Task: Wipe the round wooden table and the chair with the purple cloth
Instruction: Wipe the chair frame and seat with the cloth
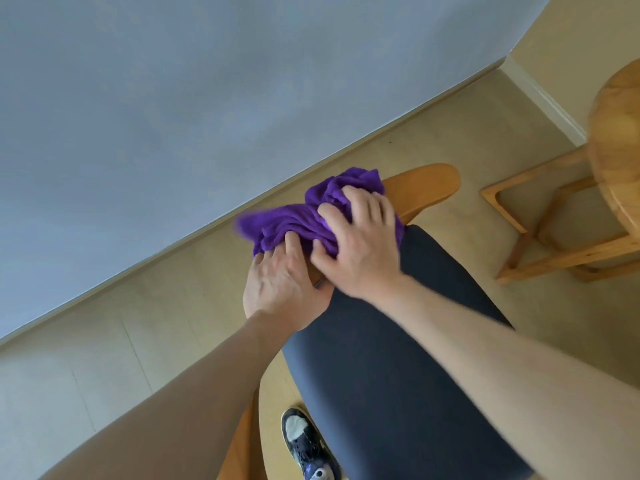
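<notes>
The purple cloth [298,216] lies bunched over the wooden top rail of the chair [426,183], which has a dark padded seat [398,358]. My right hand [360,244] presses down on the cloth with its fingers spread over it. My left hand [280,285] sits just beside it, gripping the rail's near end with fingertips on the cloth's lower edge. The cloth's left tip is blurred. The round wooden table [616,133] shows only partly at the right edge, with its leg frame [540,237] below.
A grey-blue wall [173,116] runs diagonally behind the chair, meeting the beige floor [104,341] at a baseboard. A white baseboard [543,98] lines the far right wall. A shoe [308,445] stands on the floor beside the seat.
</notes>
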Tool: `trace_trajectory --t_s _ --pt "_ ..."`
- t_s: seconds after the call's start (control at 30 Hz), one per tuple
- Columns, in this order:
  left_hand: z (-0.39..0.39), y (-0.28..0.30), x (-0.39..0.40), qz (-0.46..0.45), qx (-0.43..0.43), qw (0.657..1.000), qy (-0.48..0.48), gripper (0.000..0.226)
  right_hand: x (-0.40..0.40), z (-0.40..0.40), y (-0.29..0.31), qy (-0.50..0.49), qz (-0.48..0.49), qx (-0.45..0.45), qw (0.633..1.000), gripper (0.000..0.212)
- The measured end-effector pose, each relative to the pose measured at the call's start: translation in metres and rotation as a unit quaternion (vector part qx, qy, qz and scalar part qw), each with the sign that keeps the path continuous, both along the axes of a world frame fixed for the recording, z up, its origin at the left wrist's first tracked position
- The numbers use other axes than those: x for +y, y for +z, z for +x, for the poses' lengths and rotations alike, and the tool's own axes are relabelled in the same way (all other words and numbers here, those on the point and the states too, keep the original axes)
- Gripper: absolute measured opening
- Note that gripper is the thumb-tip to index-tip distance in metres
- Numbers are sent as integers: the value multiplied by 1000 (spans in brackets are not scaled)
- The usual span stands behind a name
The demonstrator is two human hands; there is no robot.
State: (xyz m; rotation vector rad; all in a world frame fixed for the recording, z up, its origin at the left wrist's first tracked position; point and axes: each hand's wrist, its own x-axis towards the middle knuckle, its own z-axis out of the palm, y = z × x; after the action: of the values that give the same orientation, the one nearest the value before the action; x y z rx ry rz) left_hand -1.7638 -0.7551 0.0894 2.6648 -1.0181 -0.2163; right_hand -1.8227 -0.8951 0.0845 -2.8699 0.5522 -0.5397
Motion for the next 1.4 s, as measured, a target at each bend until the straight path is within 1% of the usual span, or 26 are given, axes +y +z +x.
trace_trajectory --t_s 0.03,0.07,0.1,0.17,0.23,0.33,0.4,0.47,0.53,0.63,0.67,0.7,0.73,0.8,0.9,0.93,0.97,1.03,1.07,1.1,1.17,1.2,1.23,1.27,1.33,1.4 --pt "-1 -1 0 3 -13 1000 1 52 -18 -2 1 47 -22 14 999 43" --pt "-1 -3 1 3 -28 1000 -1 56 -39 -2 3 63 -40 22 997 44" --pt "-1 -5 1 4 -36 999 -5 59 -60 -4 4 47 -49 26 997 45" --pt "0 -6 1 11 -36 999 -12 61 -89 -9 6 -34 -38 31 998 45" --pt "0 -6 0 15 -33 999 -9 61 -92 -12 6 -119 -14 20 993 43" --pt "0 -5 -1 7 -43 999 -17 63 -65 1 8 -244 22 -9 970 38" --pt "0 -4 -1 -14 -34 999 -29 74 -34 13 10 -294 43 -35 954 36" --pt "2 -2 0 -30 -6 999 -42 94 1 17 5 -249 40 -36 967 37" --pt "1 1 2 -38 10 998 -54 105 17 9 -2 -135 24 -29 990 40" --pt "0 1 4 -47 5 996 -72 103 -24 -4 -4 46 -37 -6 998 48" --pt "0 1 5 -46 -2 996 -77 102 -45 -7 -5 74 -56 2 996 49" --pt "-1 1 5 -43 -6 996 -78 100 -63 -10 -5 67 -65 10 996 49" --pt "-1 0 4 -41 -5 996 -76 98 -77 -14 -5 30 -63 13 997 47" --pt "-1 1 3 -43 3 997 -68 96 -84 -17 -4 -81 -39 3 996 43" --pt "-1 1 2 -60 10 996 -61 94 -49 -1 7 -254 37 -24 966 40" --pt "0 2 2 -69 14 996 -60 93 -30 6 12 -297 66 -28 952 41" --pt "0 2 3 -80 18 995 -62 91 -11 12 17 -310 88 -23 946 43" --pt "0 1 5 -107 22 991 -72 88 22 14 23 -245 111 0 963 49" --pt "0 0 6 -122 26 989 -76 87 30 12 29 -189 149 -12 970 52" --pt "0 1 7 -132 32 988 -69 86 29 9 38 -136 229 -41 963 54" --pt "1 2 5 -128 36 990 -44 85 9 0 56 -64 430 -77 897 54" --pt "1 3 4 -115 28 992 -41 84 -3 -5 61 -51 489 -74 867 52" --pt "0 4 4 -99 17 994 -47 82 -17 -10 64 -54 489 -61 868 49" --pt "0 4 3 -86 8 995 -55 80 -33 -13 65 -69 450 -50 889 45" --pt "-1 3 4 -72 0 996 -60 76 -68 -14 57 -123 293 -34 948 41" --pt "-1 2 5 -72 -5 996 -54 74 -92 -3 45 -139 198 24 970 40"
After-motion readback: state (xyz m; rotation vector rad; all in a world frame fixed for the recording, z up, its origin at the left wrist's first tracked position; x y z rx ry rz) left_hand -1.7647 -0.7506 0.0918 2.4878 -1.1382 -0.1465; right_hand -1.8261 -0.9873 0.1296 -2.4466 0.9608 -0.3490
